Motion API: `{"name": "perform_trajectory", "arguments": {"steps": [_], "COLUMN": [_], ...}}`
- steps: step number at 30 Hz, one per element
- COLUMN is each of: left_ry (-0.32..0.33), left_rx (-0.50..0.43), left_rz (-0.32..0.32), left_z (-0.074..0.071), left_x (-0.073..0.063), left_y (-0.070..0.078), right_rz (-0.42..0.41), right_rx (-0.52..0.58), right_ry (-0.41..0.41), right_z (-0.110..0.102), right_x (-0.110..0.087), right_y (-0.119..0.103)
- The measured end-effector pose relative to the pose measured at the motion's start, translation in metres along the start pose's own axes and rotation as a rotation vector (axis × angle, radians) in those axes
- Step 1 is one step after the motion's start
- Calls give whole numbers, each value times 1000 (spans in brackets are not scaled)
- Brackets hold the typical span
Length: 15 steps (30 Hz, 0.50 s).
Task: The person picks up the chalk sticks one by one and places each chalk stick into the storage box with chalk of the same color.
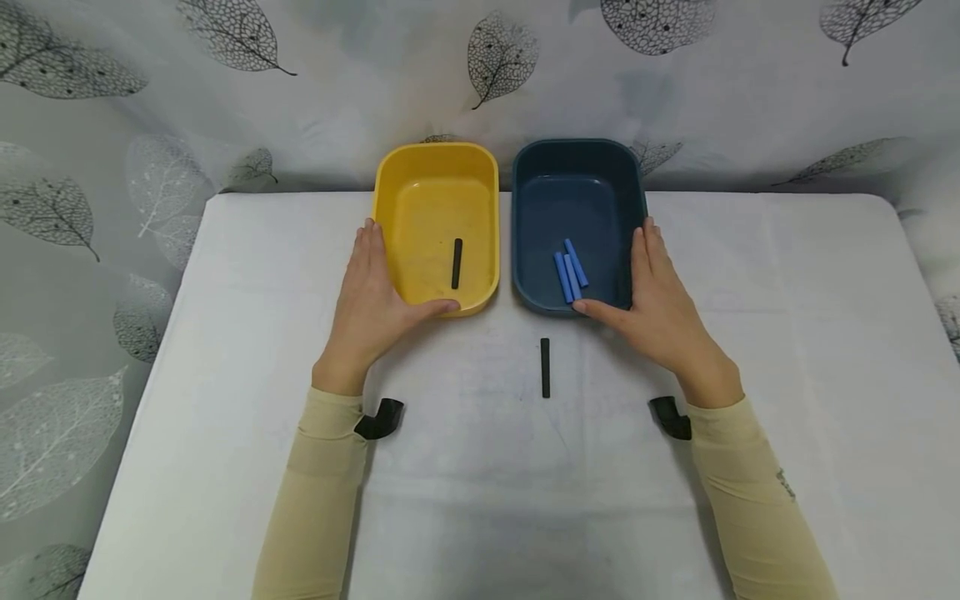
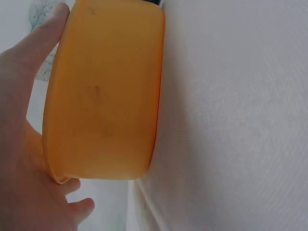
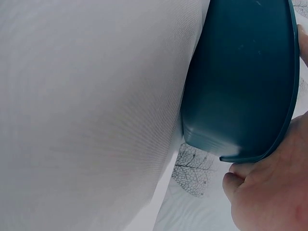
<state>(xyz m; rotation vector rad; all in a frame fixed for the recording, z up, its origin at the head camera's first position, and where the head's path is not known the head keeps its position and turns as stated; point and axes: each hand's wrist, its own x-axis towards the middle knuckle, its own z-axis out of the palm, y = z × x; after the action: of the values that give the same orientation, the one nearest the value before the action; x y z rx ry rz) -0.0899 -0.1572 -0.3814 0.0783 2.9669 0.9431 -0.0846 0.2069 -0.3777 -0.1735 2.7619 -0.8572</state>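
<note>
L hand [image 1: 367, 308] spread wide, fingers straight along left side of yellow tray [image 1: 420, 217], thumb at near rim; R hand [image 1: 662, 312] also wide, fingers along right side of dk blue tray [image 1: 577, 208], thumb at near rim. Trays side by side, small gap btwn, at far edge of white table [image 1: 225, 417]. One blk stick [image 1: 457, 264] in yellow tray, nr right; 3 blue sticks [image 1: 573, 277] bunched in dk blue tray's near half; 2nd blk stick [image 1: 545, 367] on table, nr side of trays.

A white cloth-covered table [image 1: 810, 375] with rounded far corners spreads across the head view. Behind it and at both sides, a pale grey backdrop [image 1: 375, 92] bears black and white veined leaf prints [image 1: 502, 60].
</note>
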Motion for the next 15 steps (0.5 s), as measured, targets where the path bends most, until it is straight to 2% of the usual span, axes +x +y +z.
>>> {"name": "perform_trajectory", "arguments": {"steps": [15], "left_ry": [-25], "left_rx": [-23], "left_rz": [-25], "left_z": [2], "left_x": [0], "left_y": [-3], "right_rz": [-25], "right_rx": [-9], "right_ry": [57], "right_z": [2], "right_x": [1], "right_y": [0]}}
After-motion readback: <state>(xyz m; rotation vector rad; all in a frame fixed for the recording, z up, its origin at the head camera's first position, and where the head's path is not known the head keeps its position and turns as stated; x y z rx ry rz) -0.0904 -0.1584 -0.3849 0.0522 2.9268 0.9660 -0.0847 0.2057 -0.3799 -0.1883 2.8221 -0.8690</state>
